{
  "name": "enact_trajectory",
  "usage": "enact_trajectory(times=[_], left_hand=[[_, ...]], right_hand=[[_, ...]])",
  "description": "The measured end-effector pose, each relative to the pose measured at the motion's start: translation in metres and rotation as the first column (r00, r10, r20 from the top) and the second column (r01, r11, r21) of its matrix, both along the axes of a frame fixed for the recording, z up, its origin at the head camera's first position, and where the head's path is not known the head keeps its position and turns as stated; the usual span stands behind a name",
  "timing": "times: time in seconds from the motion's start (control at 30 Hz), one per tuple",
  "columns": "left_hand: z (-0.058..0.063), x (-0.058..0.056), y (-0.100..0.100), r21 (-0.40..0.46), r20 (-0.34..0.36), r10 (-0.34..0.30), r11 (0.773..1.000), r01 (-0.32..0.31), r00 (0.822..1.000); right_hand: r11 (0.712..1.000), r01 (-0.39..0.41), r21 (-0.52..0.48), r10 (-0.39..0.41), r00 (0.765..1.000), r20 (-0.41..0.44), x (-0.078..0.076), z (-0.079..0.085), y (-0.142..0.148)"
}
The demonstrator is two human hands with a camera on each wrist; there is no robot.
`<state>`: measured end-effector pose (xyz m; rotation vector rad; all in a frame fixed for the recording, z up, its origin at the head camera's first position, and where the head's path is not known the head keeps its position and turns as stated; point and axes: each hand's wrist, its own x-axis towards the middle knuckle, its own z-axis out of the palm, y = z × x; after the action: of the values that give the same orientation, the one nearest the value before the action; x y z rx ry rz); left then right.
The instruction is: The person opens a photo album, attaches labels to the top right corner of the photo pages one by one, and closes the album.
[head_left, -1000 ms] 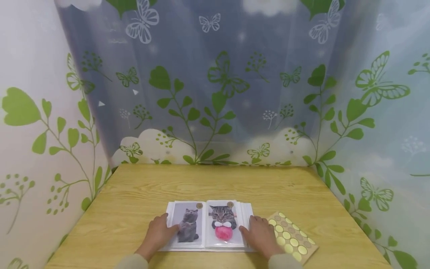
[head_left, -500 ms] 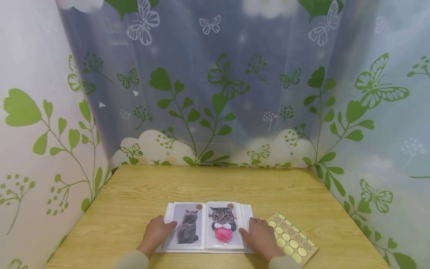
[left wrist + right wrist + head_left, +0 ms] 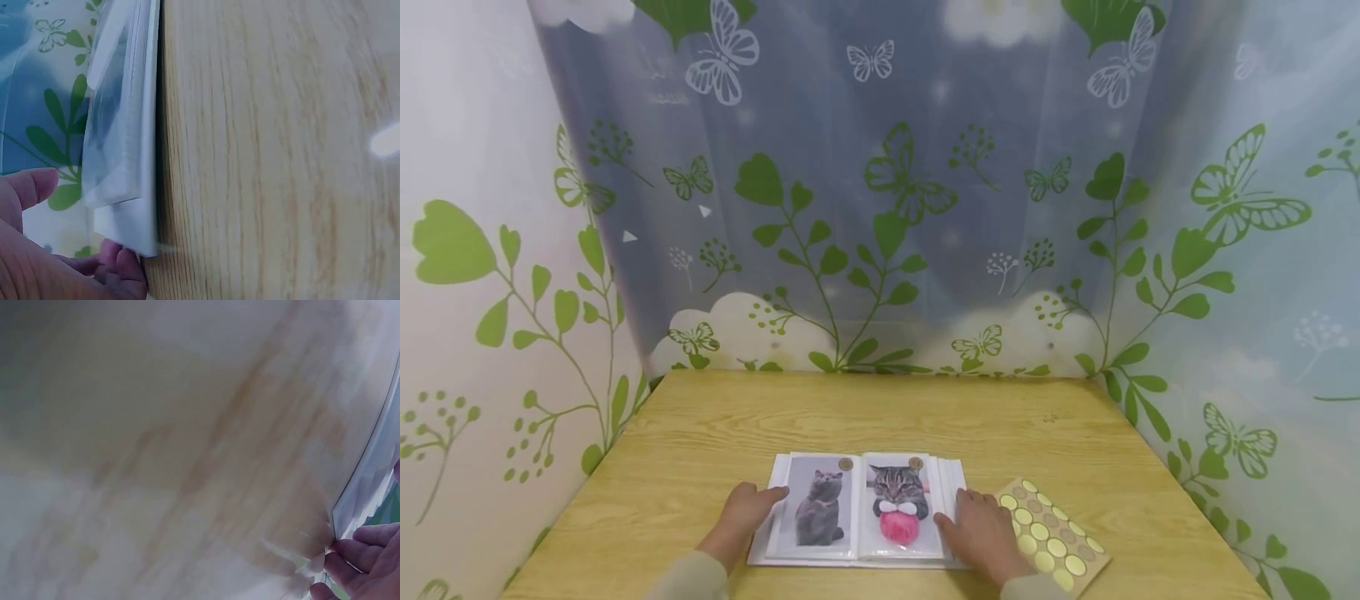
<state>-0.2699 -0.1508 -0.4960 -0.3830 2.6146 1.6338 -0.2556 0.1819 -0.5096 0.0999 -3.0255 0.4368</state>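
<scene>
In the head view an open photo album (image 3: 859, 560) lies on the table, a grey cat photo (image 3: 820, 504) on its left page. Its right page shows a tabby cat photo (image 3: 898, 500) with a pink fluffy ball. My left hand (image 3: 741, 517) is at the album's left edge, thumb stretched out and off the page. The left wrist view has its fingertips (image 3: 128, 269) touching the cover's corner, with the thumb well apart. My right hand (image 3: 985, 529) holds the album's right side, thumb over the page; its fingers (image 3: 359, 556) meet the edge in the right wrist view.
A brown sheet of round yellow stickers (image 3: 1056, 546) lies to the right of the album, partly behind my right hand. The wooden table (image 3: 865, 412) ends at a printed curtain (image 3: 820, 250) with leaves and butterflies on its back and sides.
My left hand has slid left, and its thumb has come off the left page. The right hand keeps its place on the album. The head view has tilted slightly.
</scene>
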Motion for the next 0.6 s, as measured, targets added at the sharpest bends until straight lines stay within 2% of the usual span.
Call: enact_trajectory(times=[0.23, 0.37, 0.47, 0.6], left_hand=[[0.006, -0.004, -0.002, 0.065, -0.045, 0.0, 0.998, 0.003, 0.999], [0.01, -0.007, -0.001, 0.145, -0.061, 0.01, 0.989, -0.001, 0.998], [0.014, -0.008, 0.001, 0.196, -0.064, 0.005, 0.981, 0.007, 0.998], [0.019, -0.009, 0.005, 0.219, -0.091, -0.015, 0.975, 0.035, 0.996]], right_hand=[[1.0, 0.003, -0.003, -0.003, 1.0, -0.018, -0.002, -0.002, 0.001], [1.0, 0.0, -0.006, 0.0, 1.0, -0.021, -0.002, -0.002, 0.001], [1.0, -0.002, 0.0, 0.002, 1.0, -0.014, -0.002, -0.002, 0.001], [1.0, -0.007, 0.007, 0.007, 1.0, -0.004, -0.001, -0.002, 0.002]])
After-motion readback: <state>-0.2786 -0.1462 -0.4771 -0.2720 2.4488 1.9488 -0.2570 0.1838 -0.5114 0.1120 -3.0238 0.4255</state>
